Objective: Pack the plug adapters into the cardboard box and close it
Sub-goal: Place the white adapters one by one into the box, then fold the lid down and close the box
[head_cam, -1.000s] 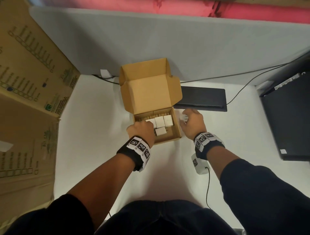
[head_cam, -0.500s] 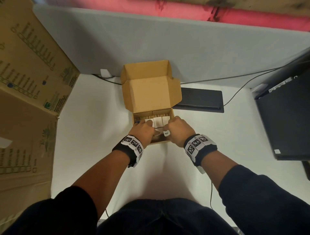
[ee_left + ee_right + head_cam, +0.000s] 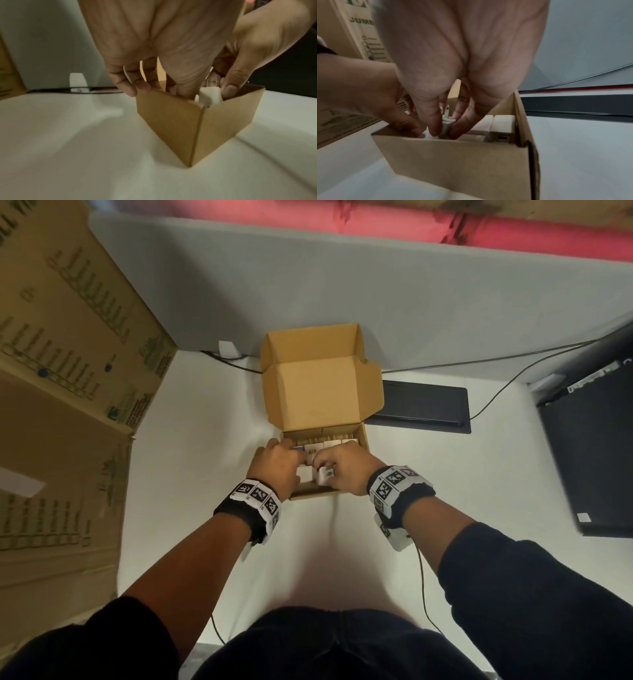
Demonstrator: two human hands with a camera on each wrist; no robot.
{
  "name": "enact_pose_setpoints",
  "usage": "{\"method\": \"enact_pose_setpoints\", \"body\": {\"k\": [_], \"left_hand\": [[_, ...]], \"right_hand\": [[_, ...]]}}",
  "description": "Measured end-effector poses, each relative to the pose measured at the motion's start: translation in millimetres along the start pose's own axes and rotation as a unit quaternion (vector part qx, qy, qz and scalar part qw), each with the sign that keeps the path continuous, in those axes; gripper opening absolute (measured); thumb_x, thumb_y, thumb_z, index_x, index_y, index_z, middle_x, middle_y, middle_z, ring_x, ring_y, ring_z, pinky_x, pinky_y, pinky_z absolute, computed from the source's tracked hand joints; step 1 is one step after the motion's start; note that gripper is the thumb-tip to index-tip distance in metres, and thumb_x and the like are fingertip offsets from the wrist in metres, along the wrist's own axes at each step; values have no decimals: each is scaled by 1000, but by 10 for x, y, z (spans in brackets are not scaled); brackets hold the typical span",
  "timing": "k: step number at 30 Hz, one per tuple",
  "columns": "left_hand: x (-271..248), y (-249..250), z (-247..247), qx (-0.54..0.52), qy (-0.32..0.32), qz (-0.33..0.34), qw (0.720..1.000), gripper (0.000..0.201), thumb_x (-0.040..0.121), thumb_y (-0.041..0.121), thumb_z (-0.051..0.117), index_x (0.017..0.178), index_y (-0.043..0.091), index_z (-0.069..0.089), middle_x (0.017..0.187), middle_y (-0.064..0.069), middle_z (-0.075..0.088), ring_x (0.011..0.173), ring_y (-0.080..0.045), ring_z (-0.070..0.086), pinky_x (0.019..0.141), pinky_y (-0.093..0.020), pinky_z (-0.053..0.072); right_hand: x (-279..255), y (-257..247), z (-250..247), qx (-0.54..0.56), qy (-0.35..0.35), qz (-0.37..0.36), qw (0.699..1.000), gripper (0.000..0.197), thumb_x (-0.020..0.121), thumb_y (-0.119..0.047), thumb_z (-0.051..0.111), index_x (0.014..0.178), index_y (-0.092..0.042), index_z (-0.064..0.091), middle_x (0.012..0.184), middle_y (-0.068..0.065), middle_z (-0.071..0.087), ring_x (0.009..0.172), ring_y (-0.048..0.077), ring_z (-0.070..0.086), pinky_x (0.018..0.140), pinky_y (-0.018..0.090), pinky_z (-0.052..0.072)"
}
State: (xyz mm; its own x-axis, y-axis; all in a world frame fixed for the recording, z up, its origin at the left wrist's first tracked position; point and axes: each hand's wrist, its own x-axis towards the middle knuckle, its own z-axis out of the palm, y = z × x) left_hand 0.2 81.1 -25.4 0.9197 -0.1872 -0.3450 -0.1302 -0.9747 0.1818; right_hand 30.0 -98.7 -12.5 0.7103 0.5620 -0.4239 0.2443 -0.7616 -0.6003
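Note:
The cardboard box (image 3: 365, 440) stands open mid-table, its lid (image 3: 315, 392) upright behind it. Several white plug adapters (image 3: 331, 444) lie side by side inside. My right hand (image 3: 323, 470) reaches into the front of the box and pinches one white adapter (image 3: 447, 122), prongs up, between thumb and fingers (image 3: 462, 129). My left hand (image 3: 279, 463) holds the box's left wall (image 3: 171, 119), fingers over the rim and thumb inside beside the adapters. In the left wrist view the right thumb presses that adapter (image 3: 210, 94). The box floor is mostly hidden by both hands.
A large printed carton (image 3: 68, 371) fills the left side. A flat black device (image 3: 421, 405) lies just right of the box, and a black laptop (image 3: 589, 457) sits at the far right. Cables (image 3: 479, 361) run along the grey partition (image 3: 342, 285) behind.
My right hand came from the table right of the box into the box, carrying a white adapter, and has lowered it among the others. My left hand stayed at the left wall.

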Motion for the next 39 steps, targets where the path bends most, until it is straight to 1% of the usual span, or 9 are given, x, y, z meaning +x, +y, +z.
{"method": "enact_pose_setpoints", "body": {"k": [6,9,14,19,22,28,32,36,39], "left_hand": [[-62,-89,101,-173,80,-54,980,23,85,0,60,101,11,74,102,-8,64,87,-32,63,75,-33,53],[-62,-94,99,-181,70,-50,980,27,84,-4,57,100,10,73,101,-8,62,85,-32,62,74,-33,54],[-59,-92,129,-184,66,-53,979,32,82,-5,55,103,11,73,102,-8,60,85,-34,62,76,-36,56],[-35,-108,161,-191,65,-61,977,34,83,-5,54,105,12,73,104,-7,61,88,-34,63,79,-37,57],[-66,-91,151,-203,86,-60,973,36,85,-4,53,109,15,73,103,-7,63,88,-35,64,78,-38,57],[-136,-83,205,-243,138,-65,958,30,90,0,56,109,14,74,109,-9,71,93,-33,68,86,-40,59],[-175,-107,201,-266,154,-80,948,26,88,1,59,100,22,67,116,0,58,83,-25,66,79,-30,56],[-177,-108,107,-369,163,-157,902,25,86,3,65,101,16,50,108,-5,55,79,-24,65,61,-23,48],[-104,-137,-37,-469,182,-214,838,32,91,8,60,122,13,53,115,-8,62,91,-23,61,72,-18,44]], "right_hand": [[91,-41,136,67,-25,25,997,12,83,-20,74,93,-21,80,79,-21,62,74,1,56,64,7,35],[130,-76,218,63,-39,31,997,12,86,-19,72,95,-20,79,78,-20,61,76,1,57,70,13,40],[188,-142,298,19,-28,54,998,18,87,-10,65,96,-18,78,99,2,73,93,22,65,85,31,54],[170,-59,308,-10,11,97,995,22,87,-3,62,80,-23,69,86,2,66,85,24,65,81,33,56],[137,-10,277,38,10,96,995,21,88,-1,64,87,-19,75,82,-1,68,83,17,65,86,30,55],[39,-39,226,113,-47,62,991,36,88,10,51,105,-10,75,100,-4,68,96,14,67,90,22,50],[7,2,229,93,-46,58,993,38,90,9,48,104,-17,73,108,-4,64,102,15,60,89,23,44],[-45,71,60,116,76,35,990,26,91,1,55,97,-18,72,104,0,70,93,14,63,87,30,51],[-135,85,-173,108,304,11,947,11,88,-7,61,92,-14,68,88,-1,66,74,9,58,73,32,54]]}}
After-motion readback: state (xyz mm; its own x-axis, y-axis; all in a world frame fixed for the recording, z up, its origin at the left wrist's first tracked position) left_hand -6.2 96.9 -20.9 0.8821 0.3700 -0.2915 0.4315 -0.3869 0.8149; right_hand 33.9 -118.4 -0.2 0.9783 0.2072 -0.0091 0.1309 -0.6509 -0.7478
